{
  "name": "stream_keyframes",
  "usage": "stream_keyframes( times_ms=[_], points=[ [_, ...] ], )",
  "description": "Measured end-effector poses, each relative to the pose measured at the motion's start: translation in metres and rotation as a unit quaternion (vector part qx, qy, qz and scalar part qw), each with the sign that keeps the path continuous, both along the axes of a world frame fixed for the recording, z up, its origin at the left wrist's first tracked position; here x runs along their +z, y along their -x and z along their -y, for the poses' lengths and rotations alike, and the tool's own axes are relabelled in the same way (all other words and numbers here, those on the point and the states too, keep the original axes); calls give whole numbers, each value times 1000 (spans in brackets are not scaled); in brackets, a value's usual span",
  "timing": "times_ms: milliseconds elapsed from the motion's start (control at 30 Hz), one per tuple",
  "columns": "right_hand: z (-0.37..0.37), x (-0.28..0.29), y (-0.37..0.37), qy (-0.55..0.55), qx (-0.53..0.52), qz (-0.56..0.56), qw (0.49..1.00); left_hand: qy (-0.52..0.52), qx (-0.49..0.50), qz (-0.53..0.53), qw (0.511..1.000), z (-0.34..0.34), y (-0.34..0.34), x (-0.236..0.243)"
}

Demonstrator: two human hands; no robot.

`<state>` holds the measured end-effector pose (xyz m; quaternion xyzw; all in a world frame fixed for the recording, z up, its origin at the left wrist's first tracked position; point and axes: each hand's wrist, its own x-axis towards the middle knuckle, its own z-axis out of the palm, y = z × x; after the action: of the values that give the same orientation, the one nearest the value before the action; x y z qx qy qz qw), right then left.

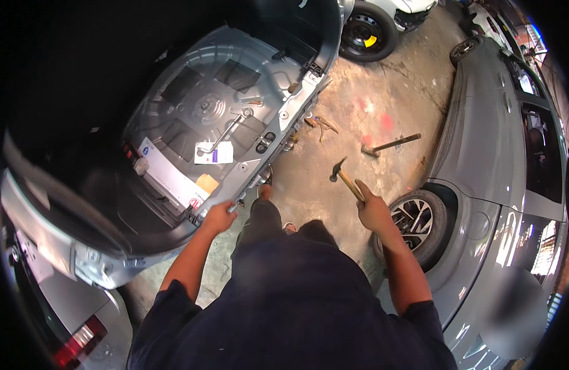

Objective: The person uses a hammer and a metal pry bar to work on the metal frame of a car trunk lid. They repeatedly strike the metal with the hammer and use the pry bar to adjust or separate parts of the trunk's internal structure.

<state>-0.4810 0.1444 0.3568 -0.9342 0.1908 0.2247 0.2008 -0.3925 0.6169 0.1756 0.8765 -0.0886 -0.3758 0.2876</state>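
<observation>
Concrete workshop floor (414, 74) had pinkish patches to the right of the open car trunk (238, 171). Trunk pan was bare grey metal with dark pads.

Left hand (219, 217): at the trunk's near right corner, fingers curled tight around a short pale rod (233, 208), one end poking out. Exact kind of rod unclear, mostly covered by the hand. Couldn't tell whether hand or rod touched the trunk edge.

Right hand (372, 213): well right of the trunk, fingers wrapped round the wooden handle of a claw hammer (350, 184). Hammer was between trunk and grey car (475, 148), head pointing away from the person's body. Behind that hand in view: the grey car's alloy wheel (415, 221).

Inside the trunk: long metal wrench (236, 123), its lower end over a white printed card (223, 157); long white printed panel (167, 176) on the near side; tan piece (206, 183) by that panel's right end.

On the floor right of the trunk: second hammer (400, 142) lying flat, farther out than the small orange-brown tool (323, 125), which was near the trunk edge, too small to identify. Black steel wheel (357, 38) with yellow label sat just off the trunk's far right corner.
</observation>
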Motion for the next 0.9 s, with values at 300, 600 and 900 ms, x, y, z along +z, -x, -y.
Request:
stream_keyframes(
  times_ms=[300, 600, 900],
  points=[
    [-23, 10, -268, 23, 98, 174, 980, 40, 46, 85, 994, 94, -156, -39],
    [3, -77, -386, 160, 237, -178, 942, -118, 3, 96, 988, 135, -155, -91],
    [13, -84, -383, 113, 322, -63, 938, -71, 44, 68, 994, 138, -160, -96]
  ],
)
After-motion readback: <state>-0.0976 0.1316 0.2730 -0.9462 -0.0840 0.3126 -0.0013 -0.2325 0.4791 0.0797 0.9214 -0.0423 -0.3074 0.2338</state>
